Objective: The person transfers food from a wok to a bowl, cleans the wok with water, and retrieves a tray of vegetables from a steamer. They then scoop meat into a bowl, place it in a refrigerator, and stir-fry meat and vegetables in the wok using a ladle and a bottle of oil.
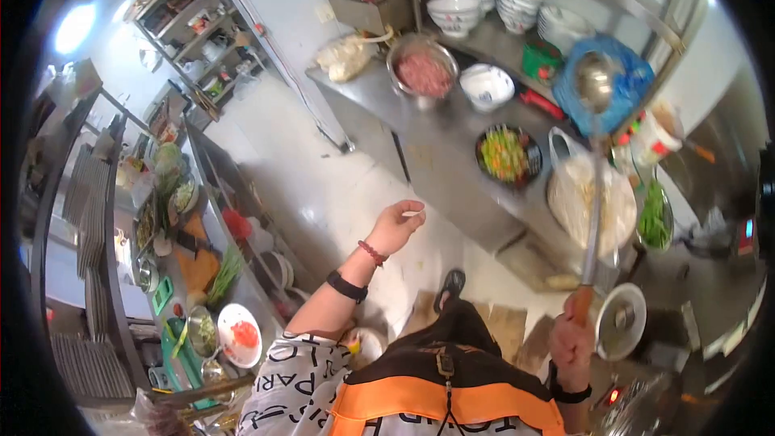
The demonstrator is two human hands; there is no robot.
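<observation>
My right hand (571, 341) is wrapped round the wooden handle of a long metal ladle (596, 218). The ladle's round bowl end is over a blue plastic bag (625, 85) at the upper right. Its shaft passes over a large pale round container (577, 194). My left hand (399, 224) hangs above the floor, fingers curled with the tips near the thumb; whether something small is between them is too small to tell. A black bowl of chopped green and red vegetables (507, 155) sits on the steel counter (436, 161).
Along the counter's back stand a metal bowl of minced meat (423, 71), a white bowl (487, 87) and stacked bowls (517, 2). A white pot (622, 321) is beside my right hand. At left, another worktop holds a white bowl with red food (239, 335).
</observation>
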